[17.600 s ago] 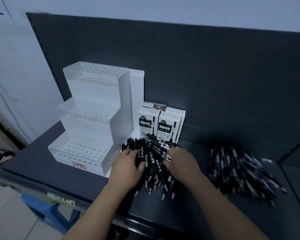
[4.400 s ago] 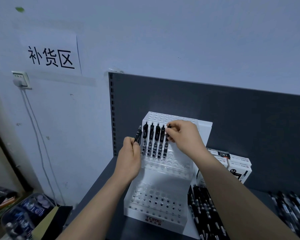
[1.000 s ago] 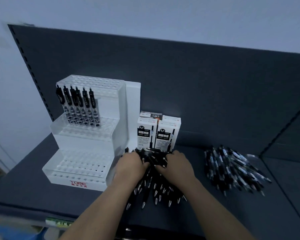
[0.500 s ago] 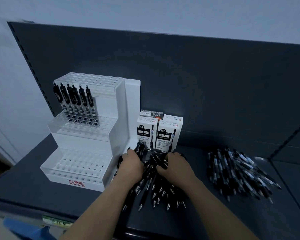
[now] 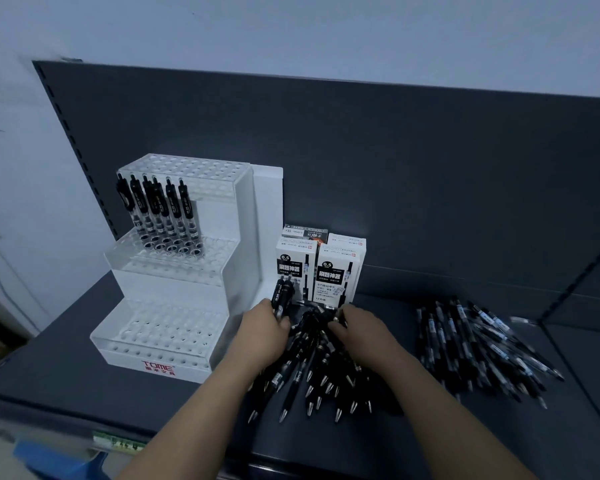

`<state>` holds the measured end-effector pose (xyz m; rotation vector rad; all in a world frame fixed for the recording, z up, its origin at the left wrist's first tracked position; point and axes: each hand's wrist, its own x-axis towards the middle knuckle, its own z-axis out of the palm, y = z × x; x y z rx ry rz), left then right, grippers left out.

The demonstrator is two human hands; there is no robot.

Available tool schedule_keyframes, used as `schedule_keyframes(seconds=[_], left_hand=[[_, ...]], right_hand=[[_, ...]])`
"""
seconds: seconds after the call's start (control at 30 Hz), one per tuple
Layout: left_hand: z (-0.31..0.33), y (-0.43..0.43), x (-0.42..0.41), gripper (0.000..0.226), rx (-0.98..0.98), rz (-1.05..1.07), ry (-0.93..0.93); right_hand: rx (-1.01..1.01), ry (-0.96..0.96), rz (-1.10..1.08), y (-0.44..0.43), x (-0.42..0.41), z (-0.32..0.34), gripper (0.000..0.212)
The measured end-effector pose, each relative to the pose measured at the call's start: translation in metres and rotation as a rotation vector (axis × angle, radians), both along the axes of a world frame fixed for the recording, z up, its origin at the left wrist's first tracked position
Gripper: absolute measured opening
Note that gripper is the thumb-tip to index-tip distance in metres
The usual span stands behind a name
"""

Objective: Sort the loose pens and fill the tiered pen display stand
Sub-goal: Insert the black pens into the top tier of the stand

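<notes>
A clear three-tiered pen stand (image 5: 174,306) with a red logo sits at the left of the dark shelf. Several black pens (image 5: 160,213) stand in its middle tier, at the left end. Just right of the stand lies a pile of black pens (image 5: 312,372), tips toward me. My left hand (image 5: 264,336) grips a few pens, their tops sticking up above my fingers. My right hand (image 5: 361,336) rests on the pile with fingers curled into it; whether it holds a pen is hidden.
Two white pen boxes (image 5: 321,271) stand upright behind the pile, with a third box lying behind them. A second heap of pens (image 5: 475,348) lies at the right. A white panel (image 5: 269,230) stands beside the stand. The shelf edge (image 5: 118,441) runs along the front.
My left hand has lifted a few pens upright out of the pile. My right hand stays on the pile. The view has shifted slightly.
</notes>
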<state>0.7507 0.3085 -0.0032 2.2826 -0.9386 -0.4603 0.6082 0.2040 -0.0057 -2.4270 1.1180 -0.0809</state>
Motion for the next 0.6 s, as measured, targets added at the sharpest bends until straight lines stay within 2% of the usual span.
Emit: schedule_keyframes(seconds=[0.27, 0.43, 0.6], left_hand=[[-0.004, 0.004, -0.004, 0.019, -0.06, -0.001, 0.113], [-0.001, 0.008, -0.008, 0.02, -0.108, 0.003, 0.166], [0.008, 0.014, -0.012, 0.015, -0.19, -0.025, 0.241]], right_hand=[[0.067, -0.167, -0.061, -0.006, -0.004, -0.001, 0.027], [0.199, -0.324, -0.117, -0.004, -0.008, 0.007, 0.023], [0.213, -0.337, -0.031, -0.002, -0.002, 0.005, 0.012]])
